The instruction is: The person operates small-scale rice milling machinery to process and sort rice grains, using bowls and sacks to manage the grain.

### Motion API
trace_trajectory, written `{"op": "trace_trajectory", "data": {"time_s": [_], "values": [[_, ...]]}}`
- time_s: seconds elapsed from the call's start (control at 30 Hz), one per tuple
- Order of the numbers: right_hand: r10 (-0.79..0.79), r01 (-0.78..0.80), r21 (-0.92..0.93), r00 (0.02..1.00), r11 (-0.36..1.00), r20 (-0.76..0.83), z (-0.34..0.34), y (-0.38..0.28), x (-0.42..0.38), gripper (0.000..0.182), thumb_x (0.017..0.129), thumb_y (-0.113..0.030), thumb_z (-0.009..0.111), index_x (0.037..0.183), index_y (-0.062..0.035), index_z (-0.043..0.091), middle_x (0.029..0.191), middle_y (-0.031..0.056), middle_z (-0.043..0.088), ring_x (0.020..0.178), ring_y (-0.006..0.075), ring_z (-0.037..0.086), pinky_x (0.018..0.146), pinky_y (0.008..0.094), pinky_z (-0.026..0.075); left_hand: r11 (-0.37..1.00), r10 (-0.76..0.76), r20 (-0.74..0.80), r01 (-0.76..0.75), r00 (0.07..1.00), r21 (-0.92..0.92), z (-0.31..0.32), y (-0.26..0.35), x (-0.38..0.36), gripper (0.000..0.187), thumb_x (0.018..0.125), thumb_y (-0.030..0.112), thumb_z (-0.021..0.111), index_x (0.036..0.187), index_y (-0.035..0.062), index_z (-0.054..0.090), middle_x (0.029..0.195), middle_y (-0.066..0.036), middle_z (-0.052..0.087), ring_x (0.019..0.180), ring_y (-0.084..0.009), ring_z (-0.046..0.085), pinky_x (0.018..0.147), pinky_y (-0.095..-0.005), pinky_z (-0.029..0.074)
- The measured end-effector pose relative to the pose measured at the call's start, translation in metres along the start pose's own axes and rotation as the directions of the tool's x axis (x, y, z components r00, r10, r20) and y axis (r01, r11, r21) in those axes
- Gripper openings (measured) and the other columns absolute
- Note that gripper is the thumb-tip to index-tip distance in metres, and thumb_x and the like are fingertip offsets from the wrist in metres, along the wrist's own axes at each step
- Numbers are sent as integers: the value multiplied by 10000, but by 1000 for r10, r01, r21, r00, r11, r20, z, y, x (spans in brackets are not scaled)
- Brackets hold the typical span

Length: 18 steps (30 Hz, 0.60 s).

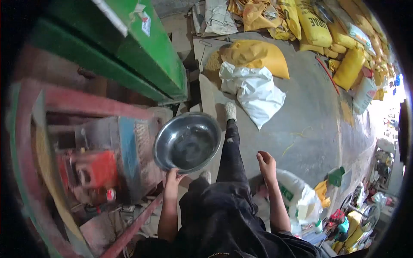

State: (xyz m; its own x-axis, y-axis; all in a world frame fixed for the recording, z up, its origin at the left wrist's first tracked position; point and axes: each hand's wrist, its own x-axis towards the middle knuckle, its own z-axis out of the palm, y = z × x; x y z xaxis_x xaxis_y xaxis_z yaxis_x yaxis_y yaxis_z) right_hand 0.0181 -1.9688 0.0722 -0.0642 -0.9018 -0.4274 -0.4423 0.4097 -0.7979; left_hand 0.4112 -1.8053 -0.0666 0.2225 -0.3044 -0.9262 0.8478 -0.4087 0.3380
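Observation:
A wide metal basin [188, 142], with nothing seen inside, hangs at the left of my legs. My left hand [173, 176] grips its near rim, fingers closed on the edge. On the right, my right hand [266, 162] hangs in the air over the grey floor, its fingers curled together; whether anything small is between them is hidden. Ahead of my outstretched foot lie a white sack [258, 92] and a yellow sack [258, 55], the white one partly over the yellow. Loose grain [214, 61] is spread beside them.
A green metal machine [146, 51] stands at the upper left. Below it is a red frame [99, 104] around a red engine-like unit [97, 174]. Full yellow sacks [314, 28] are piled at the upper right. Bags and clutter [305, 202] lie at the lower right.

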Motion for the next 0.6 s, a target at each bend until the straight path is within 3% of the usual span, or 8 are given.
{"op": "trace_trajectory", "data": {"time_s": [0.13,0.17,0.27,0.33,0.4,0.47,0.53,0.6], "values": [[21,-19,-276,1000,961,4,14,-7,202,337,809,-246,585,1013,23,594,953,209,616,945,309,588,846,360,438,1000,1,-207,-6,978,-26,108,43,40,190,744,55,509,907,-42,521,893,-154,511,795,-275,549,653,-460,554],[-57,48,-423,998,905,-7,21,0,266,371,800,-259,591,1038,26,580,979,216,602,981,313,566,895,378,399,1000,6,-253,-10,968,-13,144,50,59,197,766,66,491,924,-49,520,915,-166,523,812,-275,550,638,-434,551],[-287,227,-702,957,675,34,58,37,449,531,777,-339,599,1120,57,513,1098,216,548,1124,316,457,1032,409,236,991,-133,-314,116,940,-73,185,66,143,203,790,104,469,929,-33,527,931,-154,550,788,-246,554,615,-383,526],[-321,299,-798,937,522,141,92,63,577,749,720,-479,619,1176,88,439,1242,215,446,1217,333,345,1057,466,141,981,-162,-341,114,926,-155,205,63,199,183,786,94,477,922,-14,537,903,-123,566,748,-221,562,592,-352,509],[-372,263,-937,913,228,165,125,46,646,905,641,-574,646,1205,91,402,1321,206,357,1267,347,249,1048,528,91,973,-82,-318,7,944,-230,214,57,223,187,730,14,508,913,-14,536,907,-113,566,716,-223,561,591,-347,511],[-142,121,-968,986,218,91,152,106,708,1061,554,-614,685,1255,98,328,1366,209,274,1287,343,193,1020,582,60,976,-114,-334,43,936,-215,233,64,232,265,684,-42,514,946,-6,526,925,-109,568,738,-226,571,593,-337,518],[-11,37,-987,999,155,36,172,130,732,801,619,-486,694,1147,76,477,1233,237,438,1192,352,371,999,518,227,943,-160,-361,34,919,-332,266,68,242,303,671,-50,502,970,2,521,946,-93,571,769,-224,584,601,-330,528],[85,77,-921,989,383,118,175,183,751,432,658,-311,659,923,27,613,1002,219,587,971,340,558,844,428,426,923,-191,-388,31,902,-383,285,64,259,317,669,-55,491,979,5,519,958,-83,572,784,-222,591,604,-327,533]]}}
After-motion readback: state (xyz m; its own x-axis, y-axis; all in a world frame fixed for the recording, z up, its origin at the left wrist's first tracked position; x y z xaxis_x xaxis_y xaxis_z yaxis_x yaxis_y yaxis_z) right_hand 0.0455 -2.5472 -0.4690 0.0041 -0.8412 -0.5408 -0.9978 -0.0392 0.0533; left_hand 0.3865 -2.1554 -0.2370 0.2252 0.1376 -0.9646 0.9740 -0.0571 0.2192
